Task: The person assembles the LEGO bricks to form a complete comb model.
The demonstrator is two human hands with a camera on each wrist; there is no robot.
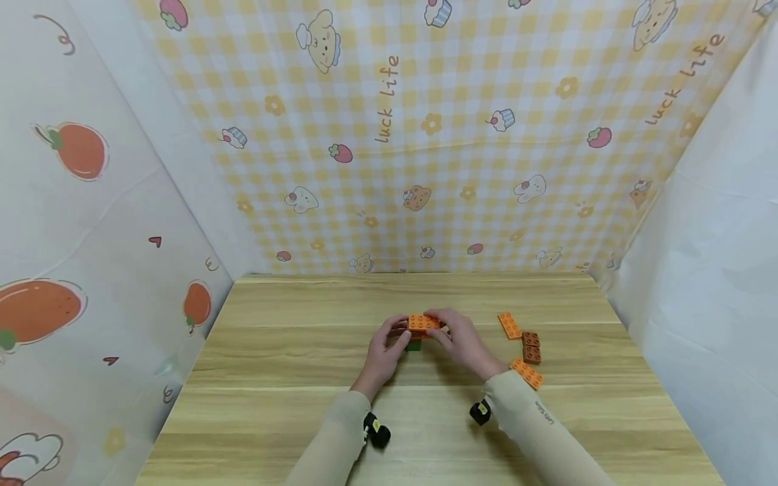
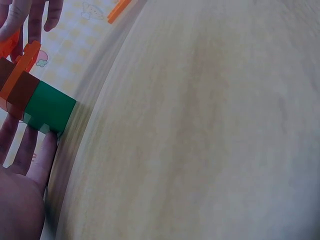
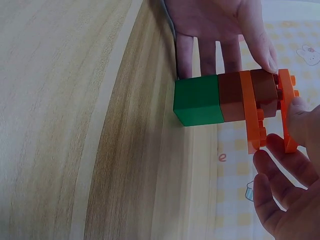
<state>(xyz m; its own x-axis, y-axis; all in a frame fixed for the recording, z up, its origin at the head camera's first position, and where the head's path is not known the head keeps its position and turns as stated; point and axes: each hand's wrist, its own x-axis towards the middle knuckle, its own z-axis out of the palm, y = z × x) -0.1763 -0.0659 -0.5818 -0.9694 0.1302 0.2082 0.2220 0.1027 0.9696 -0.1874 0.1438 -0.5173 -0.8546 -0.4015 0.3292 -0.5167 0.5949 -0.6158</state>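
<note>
A stack of toy building blocks stands on the table between the hands. At its base is a green block [image 3: 197,102]. Above it come a lower brown block [image 3: 231,97], an orange plate [image 3: 251,115] and an upper brown block [image 3: 263,86]. My left hand [image 1: 383,351] grips the stack from the left, its thumb on the upper brown block and its fingers on the far side. From the right, my right hand [image 1: 460,339] pinches another orange plate [image 1: 423,322] at the top. Brown studs show between that plate and the block under it.
To the right on the wooden table [image 1: 273,351] lie a far orange plate [image 1: 509,325], brown blocks [image 1: 531,347] and a near orange plate [image 1: 526,373] close to the right forearm. A patterned cloth [image 1: 425,169] hangs behind the table.
</note>
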